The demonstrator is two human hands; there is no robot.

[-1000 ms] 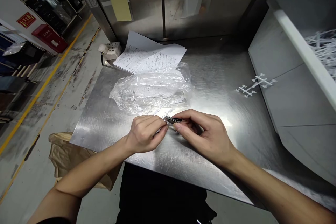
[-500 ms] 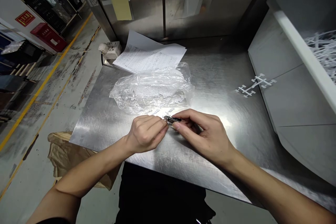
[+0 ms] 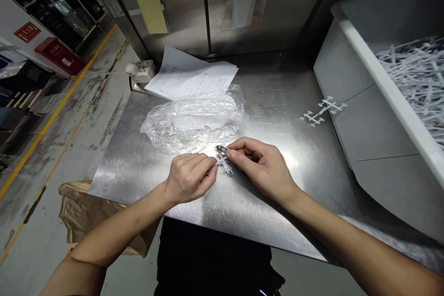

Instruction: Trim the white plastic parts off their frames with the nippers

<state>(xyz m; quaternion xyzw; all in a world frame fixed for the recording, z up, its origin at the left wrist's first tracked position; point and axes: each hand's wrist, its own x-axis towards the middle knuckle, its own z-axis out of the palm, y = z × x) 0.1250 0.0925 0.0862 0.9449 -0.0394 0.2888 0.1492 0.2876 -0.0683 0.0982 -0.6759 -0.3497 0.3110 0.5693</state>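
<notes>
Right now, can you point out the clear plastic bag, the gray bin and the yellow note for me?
Clear plastic bag (image 3: pixel 194 118), head view, middle of its crumpled top.
Gray bin (image 3: pixel 385 129), head view, its outer side wall.
Yellow note (image 3: pixel 152 13), head view, middle of its face.

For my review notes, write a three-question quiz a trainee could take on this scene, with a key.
1. Which hand holds the small metal tool?
a) left
b) right
c) neither

2. Fill in the colour: the gray bin holds a heap of thin ____ pieces.

3. True or false: the printed sheets lie farther away than the clear plastic bag.

Key: 1 b, the right hand; 2 white; 3 true.
</notes>
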